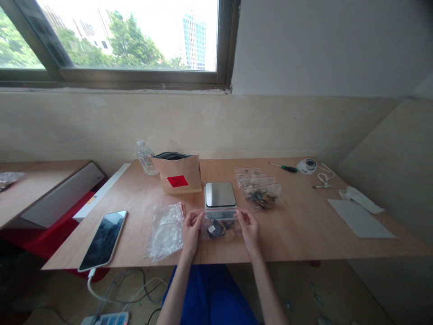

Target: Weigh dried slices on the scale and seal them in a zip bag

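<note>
A clear zip bag [221, 229] with a red seal strip along its top is stretched between my hands near the table's front edge. Inside it are dark and brownish pieces, one with a small white patch; I cannot tell their kind. My left hand [192, 228] pinches the bag's upper left corner. At the upper right corner, my right hand [248, 225] does the same. Just behind the bag lies a flat scale with a shiny metal top [220, 194]. To its right, several filled zip bags [261, 192] overlap. Flat clear bags [165, 232] lie beside my left hand.
A brown paper pouch [177, 174] with a red label stands open at the back, beside a plastic bottle [147, 158]. A phone [104, 239] on a cable lies left. Right are a screwdriver [287, 168], a dome camera [307, 166] and a white sheet [360, 219].
</note>
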{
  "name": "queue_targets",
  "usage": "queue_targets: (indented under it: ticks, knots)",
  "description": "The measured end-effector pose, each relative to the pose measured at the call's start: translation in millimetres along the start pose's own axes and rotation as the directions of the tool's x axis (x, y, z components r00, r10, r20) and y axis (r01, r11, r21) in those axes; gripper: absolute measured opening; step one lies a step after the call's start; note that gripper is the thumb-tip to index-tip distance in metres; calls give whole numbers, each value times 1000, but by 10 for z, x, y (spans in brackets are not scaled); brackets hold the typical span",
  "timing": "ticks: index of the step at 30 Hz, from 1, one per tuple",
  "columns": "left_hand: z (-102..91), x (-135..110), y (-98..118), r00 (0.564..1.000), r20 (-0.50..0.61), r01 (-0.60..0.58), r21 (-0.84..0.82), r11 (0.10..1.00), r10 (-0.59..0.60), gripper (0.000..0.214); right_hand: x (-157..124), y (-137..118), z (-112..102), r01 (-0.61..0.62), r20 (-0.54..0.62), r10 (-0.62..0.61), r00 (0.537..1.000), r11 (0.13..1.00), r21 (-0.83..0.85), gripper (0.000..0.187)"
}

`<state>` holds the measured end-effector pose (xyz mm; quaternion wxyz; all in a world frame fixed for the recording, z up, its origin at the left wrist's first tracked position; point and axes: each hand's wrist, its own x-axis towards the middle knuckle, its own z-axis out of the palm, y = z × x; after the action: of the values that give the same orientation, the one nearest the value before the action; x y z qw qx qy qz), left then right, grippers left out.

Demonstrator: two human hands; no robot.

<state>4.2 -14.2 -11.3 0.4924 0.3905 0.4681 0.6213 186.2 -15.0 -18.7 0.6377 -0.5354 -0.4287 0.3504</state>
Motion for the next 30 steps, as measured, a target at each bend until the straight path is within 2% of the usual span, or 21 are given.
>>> queue_targets:
  ticks: [5,13,19,23,30]
  knots:
    - [-3,2,7,1000,-6,-6,-16,1000,6,20,-5,15,-7,-1,-4,1,1000,1000,-30,30]
    - [2,-7,16,1000,2,-15,69,997,15,24,-5,15,-19,-21,-29,21,999,1000,-18,32]
    - [53,-26,56,993,116,-15,91,996,4,25,-21,-81,3,-45,86,44,995,999,5,32]
    - [59,-32,59,997,71,-45,157,987,35,23,-25,-77,10,-58,102,58,993,998,-4,32]
    - [54,-32,45,997,68,-39,102,994,32,23,-28,-64,6,-52,83,51,995,999,0,31]
